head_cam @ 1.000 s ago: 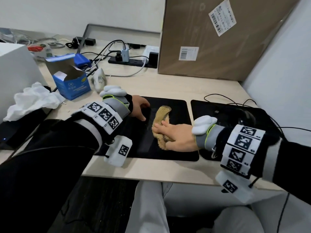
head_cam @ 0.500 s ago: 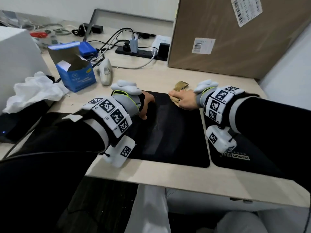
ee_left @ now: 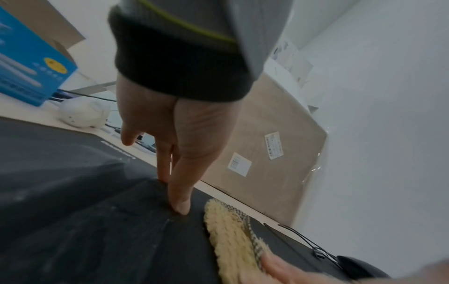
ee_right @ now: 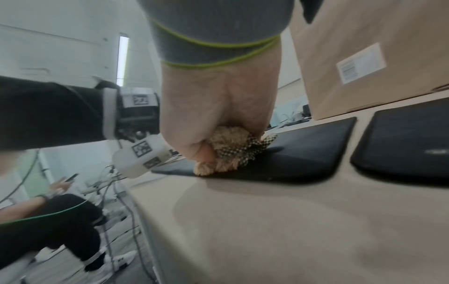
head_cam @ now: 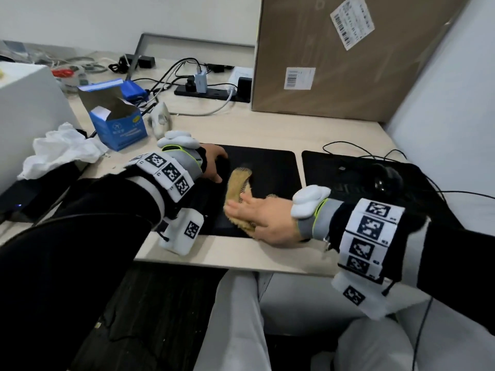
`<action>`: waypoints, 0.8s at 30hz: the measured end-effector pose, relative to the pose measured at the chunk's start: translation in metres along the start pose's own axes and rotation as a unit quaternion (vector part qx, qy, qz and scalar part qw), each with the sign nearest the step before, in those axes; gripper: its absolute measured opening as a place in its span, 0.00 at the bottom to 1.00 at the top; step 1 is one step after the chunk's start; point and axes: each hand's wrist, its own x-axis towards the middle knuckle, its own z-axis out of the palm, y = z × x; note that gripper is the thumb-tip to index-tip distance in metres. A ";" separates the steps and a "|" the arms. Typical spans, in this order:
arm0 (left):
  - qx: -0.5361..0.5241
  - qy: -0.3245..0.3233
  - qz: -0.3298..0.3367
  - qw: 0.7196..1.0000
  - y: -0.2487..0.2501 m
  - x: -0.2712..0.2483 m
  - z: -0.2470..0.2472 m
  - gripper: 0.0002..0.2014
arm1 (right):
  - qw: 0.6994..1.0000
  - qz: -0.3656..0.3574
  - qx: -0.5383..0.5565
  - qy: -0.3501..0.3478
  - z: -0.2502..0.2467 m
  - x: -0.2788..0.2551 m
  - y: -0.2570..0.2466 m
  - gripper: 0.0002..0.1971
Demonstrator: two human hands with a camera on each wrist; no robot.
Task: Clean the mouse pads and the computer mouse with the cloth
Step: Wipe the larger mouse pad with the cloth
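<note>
Two black mouse pads lie side by side on the desk: the left pad (head_cam: 273, 167) (ee_left: 73, 211) (ee_right: 303, 149) and the right pad (head_cam: 334, 170) (ee_right: 401, 144). A black wired mouse (head_cam: 385, 180) (ee_left: 359, 267) sits on the right pad. My left hand (head_cam: 214, 164) (ee_left: 179, 192) presses straight fingers onto the left pad's left part. My right hand (head_cam: 254, 215) (ee_right: 213, 115) holds a fluffy tan cloth (head_cam: 237, 183) (ee_left: 233, 240) (ee_right: 233, 153) against the near part of the left pad. The thumb is tucked into the bunched cloth.
An open blue box (head_cam: 117, 127), crumpled white tissue (head_cam: 61, 151) and a white device (head_cam: 160, 121) lie at the left. A large cardboard box (head_cam: 334, 62) and a power strip (head_cam: 211, 92) stand behind. Cables trail right of the mouse. The desk edge (head_cam: 241, 258) runs just below my right hand.
My right hand swept the cloth to the pad's far edge, then back toward the near edge and left. My left hand stayed pressed on the pad.
</note>
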 end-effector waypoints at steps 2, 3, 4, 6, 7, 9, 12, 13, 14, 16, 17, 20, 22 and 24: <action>-0.022 0.022 -0.015 0.999 -0.005 -0.006 0.001 0.32 | 0.999 -0.026 -0.020 0.000 0.006 -0.002 -0.013 0.34; -0.024 0.027 -0.024 0.999 -0.008 -0.008 0.002 0.30 | 0.999 -0.033 -0.028 0.000 0.008 -0.001 -0.016 0.34; -0.019 0.028 -0.033 0.999 -0.012 -0.009 0.004 0.29 | 0.999 -0.038 -0.033 0.000 0.009 0.000 -0.018 0.34; -0.007 0.024 -0.051 0.998 -0.020 -0.012 0.004 0.27 | 0.999 -0.044 -0.027 -0.007 0.005 0.000 -0.016 0.34; -0.002 0.022 -0.060 0.998 -0.024 -0.013 0.002 0.26 | 0.998 -0.049 -0.025 -0.015 0.000 0.000 -0.013 0.34; 0.007 0.011 -0.086 0.996 -0.034 -0.014 -0.003 0.25 | 0.998 -0.055 -0.033 -0.028 -0.009 0.011 -0.003 0.35; 0.014 -0.005 -0.100 0.995 -0.041 -0.015 -0.009 0.22 | 0.998 -0.022 -0.056 -0.020 -0.024 0.036 0.020 0.36; 0.018 -0.007 -0.100 0.995 -0.044 -0.013 -0.008 0.22 | 0.998 -0.005 -0.060 -0.016 -0.030 0.047 0.028 0.35; 0.024 -0.009 -0.101 0.995 -0.046 -0.012 -0.007 0.22 | 0.998 0.013 -0.057 -0.013 -0.037 0.057 0.036 0.35; 0.030 -0.008 -0.102 0.994 -0.049 -0.009 -0.003 0.23 | 0.998 0.057 -0.036 -0.001 -0.049 0.074 0.052 0.32; 0.032 -0.008 -0.102 0.994 -0.051 -0.007 -0.002 0.23 | 0.996 0.079 -0.032 0.004 -0.055 0.083 0.060 0.31; 0.036 -0.015 -0.094 0.995 -0.058 -0.004 -0.007 0.27 | 0.990 0.134 -0.045 0.027 -0.071 0.098 0.078 0.28; 0.040 -0.016 -0.084 0.996 -0.064 -0.001 -0.007 0.28 | 0.985 0.161 -0.049 0.032 -0.076 0.100 0.083 0.28; 0.040 -0.012 -0.083 0.996 -0.069 -0.001 -0.006 0.30 | 0.984 0.167 -0.050 0.026 -0.076 0.101 0.082 0.30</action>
